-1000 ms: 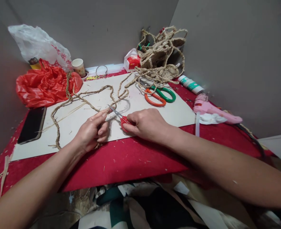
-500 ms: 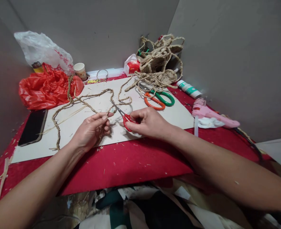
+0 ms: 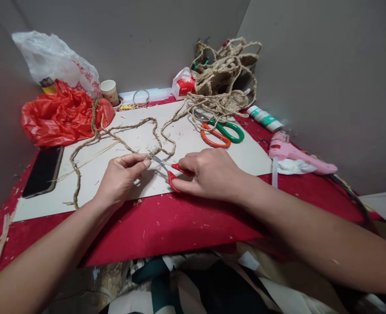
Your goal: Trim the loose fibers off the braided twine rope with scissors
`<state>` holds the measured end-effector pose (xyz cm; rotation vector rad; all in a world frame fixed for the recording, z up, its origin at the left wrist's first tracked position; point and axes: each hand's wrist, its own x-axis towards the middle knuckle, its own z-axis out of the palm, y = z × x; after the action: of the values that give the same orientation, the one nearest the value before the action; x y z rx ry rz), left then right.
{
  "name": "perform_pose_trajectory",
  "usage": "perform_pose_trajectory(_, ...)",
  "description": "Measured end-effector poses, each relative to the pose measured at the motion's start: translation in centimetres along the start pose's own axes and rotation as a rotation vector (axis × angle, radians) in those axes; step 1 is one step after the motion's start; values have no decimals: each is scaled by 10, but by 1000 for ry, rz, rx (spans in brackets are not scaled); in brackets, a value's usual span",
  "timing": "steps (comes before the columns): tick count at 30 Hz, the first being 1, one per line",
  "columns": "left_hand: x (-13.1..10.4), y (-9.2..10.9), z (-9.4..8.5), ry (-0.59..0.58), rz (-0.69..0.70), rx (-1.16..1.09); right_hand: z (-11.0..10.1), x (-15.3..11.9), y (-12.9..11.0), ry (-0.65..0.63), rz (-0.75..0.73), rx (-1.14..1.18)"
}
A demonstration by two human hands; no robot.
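The right hand (image 3: 212,172) has its grip closed on the red handles of a small pair of scissors (image 3: 166,168), whose thin metal blades point left toward the fingertips of the left hand (image 3: 122,174). The left hand's grip is a pinch of thumb and forefinger on a piece of rough braided rope (image 3: 114,133), just where the blade tips meet it. Judging by this, the step in hand is trimming stray fibres or the rope's end; the cut calls for a taut rope and blade tips kept clear of the pinching fingers. The rope is coarse, hairy and tan, and it winds in loose loops across a pale flat board (image 3: 186,135) lying on the red felt-like worktop (image 3: 166,222), which is dotted with small clippings. Beyond the hands lies a larger pair of scissors (image 3: 222,131) with one orange and one green handle, beside a tangled heap of woven rope pieces (image 3: 223,78) in the corner. To the right rest a pink glue gun (image 3: 294,150) and a white tube with a green band (image 3: 264,117). To the left lie a dark phone (image 3: 44,170), a crumpled red plastic bag (image 3: 62,115), a white plastic bag (image 3: 52,61) and a small paper cup (image 3: 108,90).
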<state>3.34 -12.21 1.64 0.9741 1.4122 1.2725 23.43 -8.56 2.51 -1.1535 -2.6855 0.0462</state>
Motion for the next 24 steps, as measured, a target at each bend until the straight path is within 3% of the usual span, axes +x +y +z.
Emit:
perform_pose_trajectory(5,-1,0,1,0,18,50,1,-2,-3,-49,-25,-104)
perform_pose_trajectory(13,4,-3,-3,-52,-30,2,2,-2,-5,-101,-10,-13)
perform_pose_trajectory(21,5,-1,-2,-46,-89,-5,4,-3,-2,-65,9,175)
perform_pose_trajectory(24,7,-3,-3,-48,-73,-47,7,0,1,-24,64,451)
